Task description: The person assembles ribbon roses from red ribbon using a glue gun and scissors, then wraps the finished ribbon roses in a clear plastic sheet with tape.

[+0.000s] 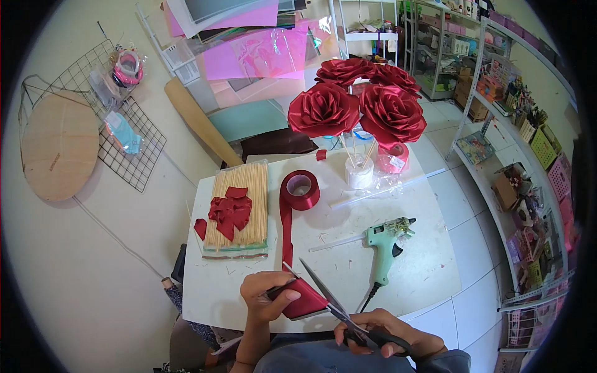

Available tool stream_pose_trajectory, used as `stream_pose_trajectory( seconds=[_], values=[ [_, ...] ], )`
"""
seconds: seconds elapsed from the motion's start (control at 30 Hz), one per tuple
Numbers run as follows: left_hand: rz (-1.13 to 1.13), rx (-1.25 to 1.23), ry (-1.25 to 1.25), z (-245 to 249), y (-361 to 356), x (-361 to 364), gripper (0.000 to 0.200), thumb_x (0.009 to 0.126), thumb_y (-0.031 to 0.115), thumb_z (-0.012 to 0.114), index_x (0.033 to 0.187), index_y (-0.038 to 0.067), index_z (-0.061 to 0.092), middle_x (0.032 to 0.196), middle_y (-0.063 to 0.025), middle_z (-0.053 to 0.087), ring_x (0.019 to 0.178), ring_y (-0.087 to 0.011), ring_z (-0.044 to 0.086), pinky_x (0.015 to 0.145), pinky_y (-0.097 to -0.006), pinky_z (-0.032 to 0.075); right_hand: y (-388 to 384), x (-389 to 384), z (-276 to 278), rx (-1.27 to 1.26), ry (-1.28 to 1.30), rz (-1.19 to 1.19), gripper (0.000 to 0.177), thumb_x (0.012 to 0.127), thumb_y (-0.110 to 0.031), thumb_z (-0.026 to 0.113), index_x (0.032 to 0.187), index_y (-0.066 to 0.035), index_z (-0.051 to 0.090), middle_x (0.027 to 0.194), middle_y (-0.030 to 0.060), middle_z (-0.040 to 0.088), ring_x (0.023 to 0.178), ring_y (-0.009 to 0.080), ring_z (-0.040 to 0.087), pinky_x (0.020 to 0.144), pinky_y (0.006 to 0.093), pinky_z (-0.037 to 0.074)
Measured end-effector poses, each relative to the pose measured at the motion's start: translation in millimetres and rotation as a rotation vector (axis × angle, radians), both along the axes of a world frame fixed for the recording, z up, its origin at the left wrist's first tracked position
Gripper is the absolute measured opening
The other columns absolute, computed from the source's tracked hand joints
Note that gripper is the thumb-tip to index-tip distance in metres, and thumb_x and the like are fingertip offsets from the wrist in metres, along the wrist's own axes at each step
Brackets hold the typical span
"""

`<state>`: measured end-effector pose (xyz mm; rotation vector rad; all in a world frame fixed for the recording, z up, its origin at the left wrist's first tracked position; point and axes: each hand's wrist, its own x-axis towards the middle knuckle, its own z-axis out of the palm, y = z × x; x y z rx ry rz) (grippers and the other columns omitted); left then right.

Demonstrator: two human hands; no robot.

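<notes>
My left hand [264, 297] pinches the free end of a dark red satin ribbon [305, 298], folded over near the table's front edge. The ribbon runs up the table to its roll [300, 190]. My right hand [385, 336] grips black-handled scissors [329, 297], their blades open around the ribbon just right of my left fingers. A pile of cut red ribbon pieces [230, 211] lies on a pack of wooden sticks [238, 208] at the left.
A mint green glue gun [385, 242] lies right of the ribbon, cord trailing off the white table [423, 273]. Finished red ribbon roses [357, 102] stand in a small holder [359, 171] at the back. Shelves line the right wall.
</notes>
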<state>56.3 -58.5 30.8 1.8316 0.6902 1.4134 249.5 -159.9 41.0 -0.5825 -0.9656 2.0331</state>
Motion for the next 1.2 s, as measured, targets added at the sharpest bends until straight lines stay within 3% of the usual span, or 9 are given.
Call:
stream_pose_trajectory(
  seconds=[0.13,0.2,0.33,0.4,0.5,0.6,0.73,0.8,1.2],
  values=[
    [0.015,0.025,-0.03,0,1,0,0.018,0.057,0.011,0.067,0.065,-0.001,0.057,0.06,-0.0111,0.058,0.05,-0.0163,0.055,0.048,-0.0221,0.042,1,2,-3,0.024,-0.046,-0.008,0.071,0.053,-0.056,0.065,0.087,0.003,0.049,0.051,-0.0009,0.041,0.046,0.0058,0.035,0.046,0.0187,0.022],
    [-0.011,0.0,-0.061,2,1,-1,0.018,0.055,0.01,0.068,0.065,-0.002,0.057,0.06,-0.0113,0.058,0.051,-0.0161,0.055,0.049,-0.0219,0.042,0,3,-7,0.081,-0.075,0.013,0.055,0.063,-0.039,0.065,0.094,0.002,0.046,0.049,-0.0028,0.04,0.047,0.0052,0.034,0.046,0.0182,0.022],
    [-0.069,-0.027,-0.1,4,1,-1,0.018,0.054,0.007,0.067,0.066,-0.002,0.057,0.06,-0.0122,0.058,0.052,-0.0182,0.056,0.049,-0.0232,0.043,0,-1,-10,0.133,-0.089,-0.015,0.055,0.063,-0.04,0.065,0.093,0.002,0.046,0.048,-0.0031,0.039,0.047,0.0047,0.034,0.045,0.0179,0.021],
    [-0.113,0.118,0.01,11,1,5,0.017,0.054,0.005,0.067,0.066,-0.003,0.057,0.061,-0.0129,0.058,0.052,-0.0209,0.057,0.051,-0.0249,0.044,1,-2,-1,-0.004,-0.011,0.014,0.071,0.051,-0.059,0.064,0.084,0.001,0.05,0.05,-0.0017,0.04,0.046,0.0057,0.035,0.046,0.0192,0.023],
    [-0.148,0.025,-0.036,8,-2,9,0.017,0.053,0.004,0.067,0.066,-0.002,0.057,0.061,-0.0127,0.058,0.053,-0.0218,0.057,0.051,-0.0259,0.045,1,-1,-12,0.071,0.073,-0.004,0.053,0.064,-0.042,0.064,0.091,0.001,0.047,0.051,-0.0018,0.042,0.046,0.005,0.034,0.046,0.0174,0.024],
    [-0.15,0.034,0.021,11,-1,7,0.017,0.054,0.004,0.067,0.066,-0.002,0.057,0.06,-0.0123,0.058,0.052,-0.0213,0.057,0.051,-0.026,0.045,1,2,-9,0.066,-0.101,0.014,0.061,0.061,-0.049,0.063,0.091,0.001,0.046,0.053,-0.0015,0.042,0.046,0.0054,0.034,0.046,0.0173,0.023],
    [-0.151,0.047,0.028,11,-1,8,0.017,0.054,0.004,0.067,0.066,-0.002,0.057,0.059,-0.0122,0.057,0.051,-0.0211,0.057,0.05,-0.0256,0.044,1,-3,-6,0.057,-0.04,0.001,0.061,0.061,-0.05,0.062,0.091,0.001,0.046,0.053,-0.0017,0.042,0.046,0.0051,0.035,0.046,0.0169,0.023],
    [-0.206,0.057,0.006,9,-4,11,0.017,0.054,0.004,0.067,0.066,-0.002,0.057,0.058,-0.0125,0.057,0.05,-0.0211,0.056,0.049,-0.0253,0.044,1,-6,1,-0.001,-0.029,-0.032,0.078,0.047,-0.066,0.061,0.083,0.002,0.049,0.052,-0.0019,0.04,0.046,0.0057,0.035,0.045,0.0184,0.021],
    [-0.23,0.039,-0.03,13,-5,14,0.015,0.054,0.002,0.066,0.064,-0.004,0.057,0.056,-0.0133,0.056,0.048,-0.0215,0.056,0.047,-0.0253,0.043,2,-10,-7,0.026,0.104,-0.012,0.065,0.057,-0.053,0.064,0.089,0.001,0.047,0.055,-0.0001,0.044,0.049,0.0055,0.038,0.047,0.0166,0.025]
  ],
)
